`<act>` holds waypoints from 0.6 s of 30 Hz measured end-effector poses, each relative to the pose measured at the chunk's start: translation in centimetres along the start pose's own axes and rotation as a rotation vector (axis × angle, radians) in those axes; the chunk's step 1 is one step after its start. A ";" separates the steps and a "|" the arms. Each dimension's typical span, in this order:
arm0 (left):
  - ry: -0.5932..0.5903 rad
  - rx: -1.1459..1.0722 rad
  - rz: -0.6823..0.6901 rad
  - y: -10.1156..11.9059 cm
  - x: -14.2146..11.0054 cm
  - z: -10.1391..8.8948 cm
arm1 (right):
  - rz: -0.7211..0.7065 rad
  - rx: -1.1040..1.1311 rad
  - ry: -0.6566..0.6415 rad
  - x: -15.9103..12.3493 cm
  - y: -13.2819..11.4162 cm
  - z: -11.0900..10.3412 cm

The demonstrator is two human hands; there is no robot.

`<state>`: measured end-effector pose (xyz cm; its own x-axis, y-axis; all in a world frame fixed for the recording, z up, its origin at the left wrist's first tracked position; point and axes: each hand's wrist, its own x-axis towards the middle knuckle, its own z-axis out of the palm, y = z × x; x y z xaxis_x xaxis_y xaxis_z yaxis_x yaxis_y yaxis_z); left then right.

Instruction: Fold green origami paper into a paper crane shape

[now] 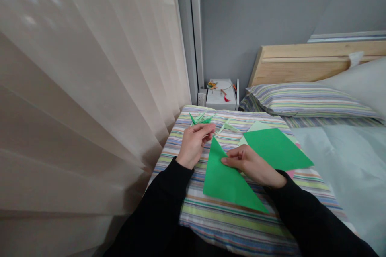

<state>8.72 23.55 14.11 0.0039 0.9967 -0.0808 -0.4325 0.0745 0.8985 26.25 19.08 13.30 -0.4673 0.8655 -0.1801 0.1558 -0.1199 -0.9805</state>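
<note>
A green sheet of paper (pixel 224 182), folded into a triangle, slants over the striped cloth in front of me. My right hand (pixel 249 164) pinches its right edge between thumb and fingers. At the paper's upper corner is my left hand (pixel 194 142), its fingers closed together. Whether the left fingertips grip that corner is hidden. Just beyond the left hand lie several folded green paper cranes (pixel 200 118), partly covered by it. A paler folded paper piece (pixel 229 125) sits to their right.
Flat green sheets (pixel 276 148) lie to the right, over pale green and pink ones. The striped cloth (pixel 241 219) covers the surface, beside a bed (pixel 328 160). A pleated curtain (pixel 105 88) hangs close on the left. A white nightstand (pixel 221 98) stands behind.
</note>
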 end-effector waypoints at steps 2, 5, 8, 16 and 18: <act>-0.011 -0.017 0.008 0.2 0.0 -0.1 | -0.029 0.008 0.039 0.0 0.0 0.0; -0.125 0.099 0.019 0.2 -0.4 0.2 | -0.076 0.028 0.115 0.1 -0.1 -0.2; -0.216 0.297 0.059 0.0 -0.7 0.5 | -0.095 0.017 0.141 0.2 0.0 -0.3; -0.247 0.432 0.161 -0.1 -0.6 0.6 | -0.117 0.047 0.179 0.8 0.8 -0.4; -0.297 0.465 0.179 0.0 -0.7 0.8 | -0.105 0.112 0.238 0.8 0.8 -0.3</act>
<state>9.44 22.88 14.52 0.2490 0.9561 0.1546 -0.0089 -0.1573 0.9875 26.28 19.86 12.44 -0.2560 0.9644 -0.0661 0.0141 -0.0646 -0.9978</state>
